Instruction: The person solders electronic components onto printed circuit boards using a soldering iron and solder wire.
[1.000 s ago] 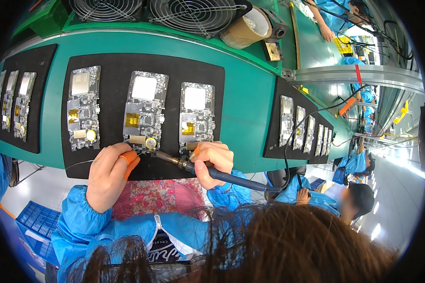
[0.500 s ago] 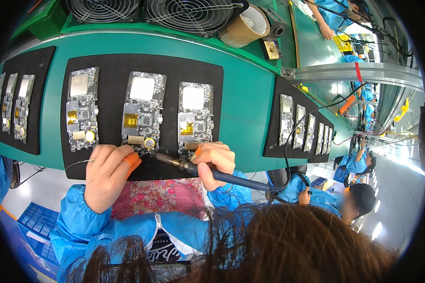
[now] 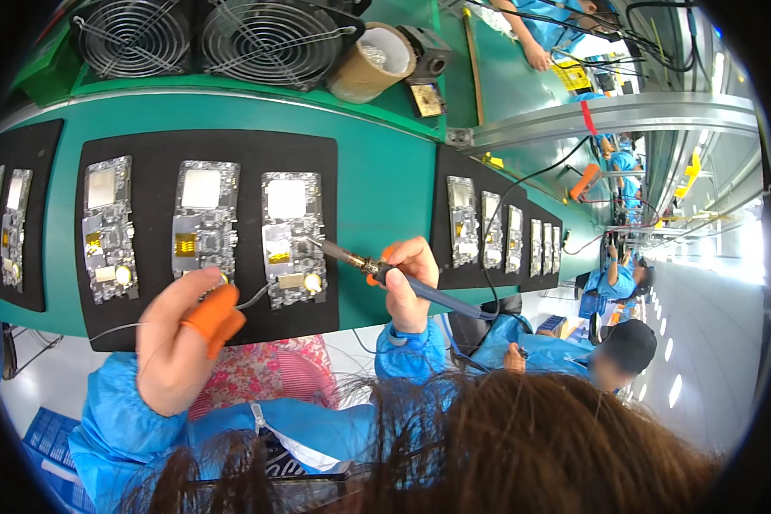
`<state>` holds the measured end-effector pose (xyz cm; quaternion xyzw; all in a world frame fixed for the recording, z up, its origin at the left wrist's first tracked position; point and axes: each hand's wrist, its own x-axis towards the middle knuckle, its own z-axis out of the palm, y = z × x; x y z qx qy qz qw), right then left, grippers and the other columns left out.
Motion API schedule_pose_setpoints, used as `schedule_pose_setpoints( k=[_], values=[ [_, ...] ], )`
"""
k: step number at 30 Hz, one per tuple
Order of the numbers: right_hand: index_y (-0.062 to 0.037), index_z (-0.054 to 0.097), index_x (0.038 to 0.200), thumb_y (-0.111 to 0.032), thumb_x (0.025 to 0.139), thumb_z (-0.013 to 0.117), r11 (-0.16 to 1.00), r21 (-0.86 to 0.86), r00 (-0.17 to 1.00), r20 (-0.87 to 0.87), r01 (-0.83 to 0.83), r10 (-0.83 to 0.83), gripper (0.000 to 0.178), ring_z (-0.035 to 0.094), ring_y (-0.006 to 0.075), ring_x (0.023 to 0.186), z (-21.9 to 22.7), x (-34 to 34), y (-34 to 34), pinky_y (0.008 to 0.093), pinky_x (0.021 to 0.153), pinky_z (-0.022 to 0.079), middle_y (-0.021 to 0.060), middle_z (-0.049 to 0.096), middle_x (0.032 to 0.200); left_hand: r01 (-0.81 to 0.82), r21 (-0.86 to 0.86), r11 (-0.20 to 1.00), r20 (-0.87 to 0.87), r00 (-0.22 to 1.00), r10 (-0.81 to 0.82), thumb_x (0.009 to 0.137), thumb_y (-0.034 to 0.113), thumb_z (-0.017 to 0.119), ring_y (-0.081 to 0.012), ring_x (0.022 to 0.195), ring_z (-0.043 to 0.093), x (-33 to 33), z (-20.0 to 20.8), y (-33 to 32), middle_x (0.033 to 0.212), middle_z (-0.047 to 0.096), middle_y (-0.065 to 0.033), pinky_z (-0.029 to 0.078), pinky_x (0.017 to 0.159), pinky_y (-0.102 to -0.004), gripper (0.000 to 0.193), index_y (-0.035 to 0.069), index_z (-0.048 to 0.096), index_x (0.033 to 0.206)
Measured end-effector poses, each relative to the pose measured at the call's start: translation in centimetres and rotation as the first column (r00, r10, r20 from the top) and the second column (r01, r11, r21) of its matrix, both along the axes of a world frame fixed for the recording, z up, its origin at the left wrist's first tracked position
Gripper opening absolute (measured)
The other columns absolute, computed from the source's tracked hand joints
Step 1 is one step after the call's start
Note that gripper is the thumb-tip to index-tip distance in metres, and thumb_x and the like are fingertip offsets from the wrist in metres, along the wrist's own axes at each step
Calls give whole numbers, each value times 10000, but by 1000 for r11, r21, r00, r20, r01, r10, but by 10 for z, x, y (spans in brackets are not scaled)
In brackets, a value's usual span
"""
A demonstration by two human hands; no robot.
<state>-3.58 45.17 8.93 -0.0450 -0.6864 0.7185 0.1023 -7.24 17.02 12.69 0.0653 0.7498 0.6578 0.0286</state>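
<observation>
Soldering iron [image 3: 437, 296] held slantwise by right hand [image 3: 407, 304], tip up-left | wire [image 3: 255, 299] held by left hand [image 3: 173, 338] | silvery bits [image 3: 373, 55] contained in brown tub [image 3: 354, 74]

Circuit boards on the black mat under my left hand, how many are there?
3: the left board, the middle board, its lower end partly hidden by your left hand, and the right board, near the soldering iron tip.

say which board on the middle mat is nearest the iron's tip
The rightmost board: the tip of the soldering iron is at its right edge; the middle board and left board lie farther left.
</observation>
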Motion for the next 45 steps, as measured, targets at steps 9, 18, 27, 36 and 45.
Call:
schedule_pose_setpoints(
  k=[9, 18, 27, 36, 45],
  values=[
    [3, 464, 692, -204, 819, 575, 989, 97, 962, -261, 108, -79, 267, 395, 138, 488, -26, 17, 21, 290, 442, 263, 61, 426, 553, 224, -519, 825, -530, 672, -516, 669, 20, 711, -248, 734, 599, 20, -58, 20, 969, 591, -145, 494, 551, -313, 260, -50, 621, 903],
    [4, 518, 660, -216, 835, 583, 981, 186, 938, -347, 46, 22, 289, 420, 150, 406, -24, 16, 27, 285, 408, 292, 69, 485, 504, 214, -417, 883, -481, 773, -415, 642, -21, 758, -252, 724, 633, 28, -70, 44, 937, 585, -161, 554, 569, -318, 277, -73, 611, 871],
    [9, 532, 653, -221, 837, 579, 938, 345, 927, -354, 8, 123, 298, 444, 170, 390, -24, 15, 28, 286, 391, 314, 92, 529, 508, 235, -407, 883, -461, 782, -420, 625, -35, 768, -260, 708, 622, 27, -70, 45, 922, 582, -159, 536, 550, -324, 293, -86, 598, 858],
    [9, 523, 648, -194, 819, 572, 940, 341, 926, -353, -5, 133, 269, 442, 170, 399, -21, 14, 28, 285, 394, 314, 90, 535, 521, 190, -423, 886, -508, 760, -405, 631, -37, 759, -259, 715, 618, 27, -68, 51, 918, 577, -157, 536, 543, -325, 272, -83, 588, 837],
    [-6, 489, 625, -74, 755, 565, 938, 346, 931, -328, -37, 158, 165, 471, 208, 418, -20, 14, 30, 304, 416, 339, 76, 476, 513, 193, -521, 832, -505, 716, -482, 651, -35, 730, -250, 750, 621, 20, -65, 55, 934, 575, -159, 543, 571, -329, 251, -79, 586, 852]
  ],
)
